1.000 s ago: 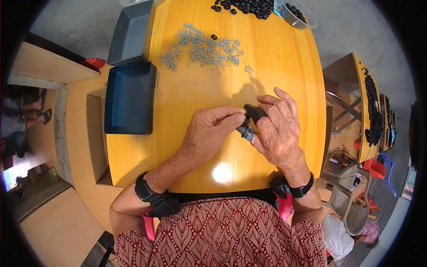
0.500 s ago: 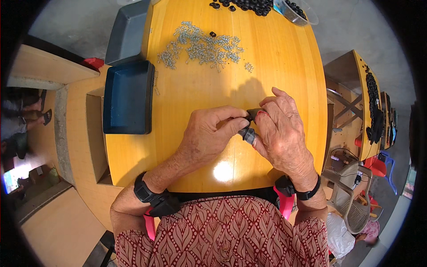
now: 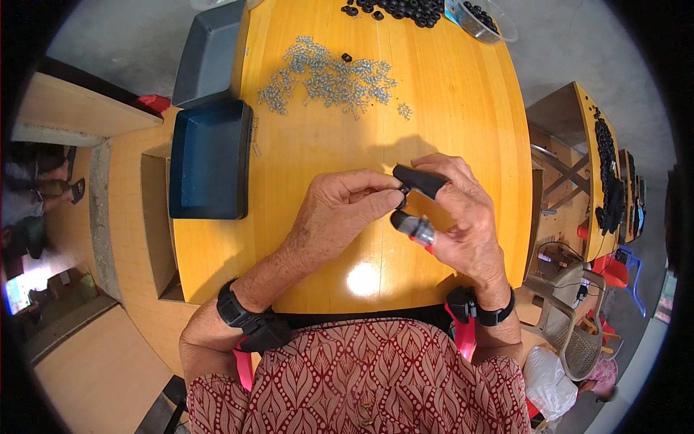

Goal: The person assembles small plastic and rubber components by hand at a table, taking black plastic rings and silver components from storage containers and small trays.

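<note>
Over the near middle of the table, my left hand (image 3: 336, 213) pinches a small black part (image 3: 404, 194) between thumb and forefinger. Its shape is mostly hidden by the fingertips. My right hand (image 3: 466, 217) is just to the right, its thumb and forefinger spread apart around the part. A black finger cover (image 3: 421, 181) sits on the right forefinger, and a black-and-grey cover (image 3: 412, 227) on the right thumb. Farther out on the table lies a scattered heap of small silvery metal pieces (image 3: 332, 78), with one black piece (image 3: 347, 57) at its far edge.
A dark blue tray (image 3: 244, 163) and a grey tray (image 3: 189, 61) stand along the table's left edge. Black round parts (image 3: 408, 9) are heaped at the far edge beside a clear bowl (image 3: 506, 32). To the right are another table (image 3: 589, 137) and a chair (image 3: 578, 340).
My right thumb and forefinger have parted from their closed grip at the small black part. My left hand keeps its pinch in nearly the same place.
</note>
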The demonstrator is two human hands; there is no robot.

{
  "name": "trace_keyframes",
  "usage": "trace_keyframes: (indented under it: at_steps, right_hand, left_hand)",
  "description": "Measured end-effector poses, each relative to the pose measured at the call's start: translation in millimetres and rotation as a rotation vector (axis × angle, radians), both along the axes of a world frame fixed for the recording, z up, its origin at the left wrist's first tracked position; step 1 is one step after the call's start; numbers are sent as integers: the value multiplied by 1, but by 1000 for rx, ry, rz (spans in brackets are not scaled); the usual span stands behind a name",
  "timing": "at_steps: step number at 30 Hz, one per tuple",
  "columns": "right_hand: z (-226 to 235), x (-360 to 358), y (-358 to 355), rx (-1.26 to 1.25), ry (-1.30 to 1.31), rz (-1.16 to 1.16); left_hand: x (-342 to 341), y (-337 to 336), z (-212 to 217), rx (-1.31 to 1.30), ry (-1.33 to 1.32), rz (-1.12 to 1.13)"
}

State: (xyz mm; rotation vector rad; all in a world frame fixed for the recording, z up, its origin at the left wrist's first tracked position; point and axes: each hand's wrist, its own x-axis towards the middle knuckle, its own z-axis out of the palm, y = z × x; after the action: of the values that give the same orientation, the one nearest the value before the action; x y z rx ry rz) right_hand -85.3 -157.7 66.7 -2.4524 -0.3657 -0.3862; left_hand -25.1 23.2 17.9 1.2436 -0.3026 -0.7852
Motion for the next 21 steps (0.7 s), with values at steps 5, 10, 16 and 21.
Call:
trace_keyframes:
  at_steps: [5,10,16,21]
  right_hand:
    - [-11,5,-18,347,122,98]
    - [-15,6,-16,305,111,75]
    - [-11,-18,8,385,162,-149]
    - [-7,-15,13,301,117,-210]
  left_hand:
    - [-3,-3,1,-21,-6,29]
    - [-6,-5,-3,-69,93,38]
    - [-4,-1,-5,-64,33,-20]
    - [-3,-2,-1,-73,62,17]
